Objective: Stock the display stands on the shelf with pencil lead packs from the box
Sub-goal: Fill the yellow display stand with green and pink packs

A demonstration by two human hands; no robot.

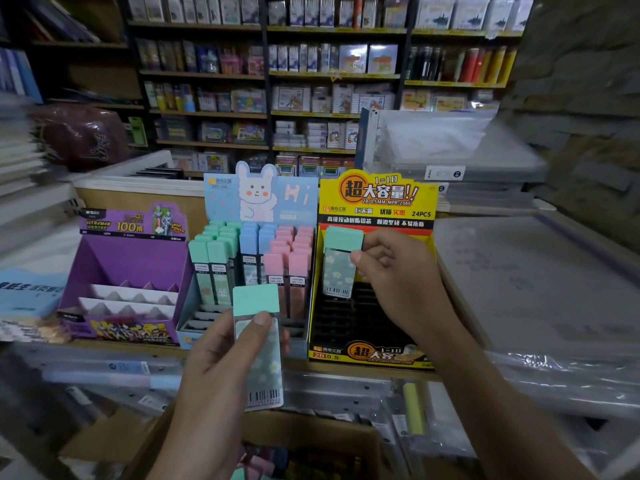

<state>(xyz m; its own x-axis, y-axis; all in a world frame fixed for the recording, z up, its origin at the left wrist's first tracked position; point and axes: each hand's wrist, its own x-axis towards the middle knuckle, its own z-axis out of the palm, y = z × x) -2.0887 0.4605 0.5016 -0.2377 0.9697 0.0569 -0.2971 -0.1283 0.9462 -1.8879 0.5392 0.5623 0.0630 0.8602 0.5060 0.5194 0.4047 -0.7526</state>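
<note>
My left hand [221, 368] holds a green-capped pencil lead pack [258, 344] upright in front of the shelf edge, thumb on its front. My right hand [394, 271] pinches a second green-capped pack [341, 261] over the back left slots of the yellow and black display stand [377, 351], whose other slots look dark and unfilled. Beside it on the left, the blue rabbit display stand [256, 199] carries several green, blue and pink packs. The cardboard box [311, 441] sits open below my hands, with coloured packs showing inside.
A purple display stand [128, 258] with white dividers stands at the left of the shelf. Clear plastic folders [450, 147] are stacked at the right and below the shelf edge. Stocked shelves fill the background.
</note>
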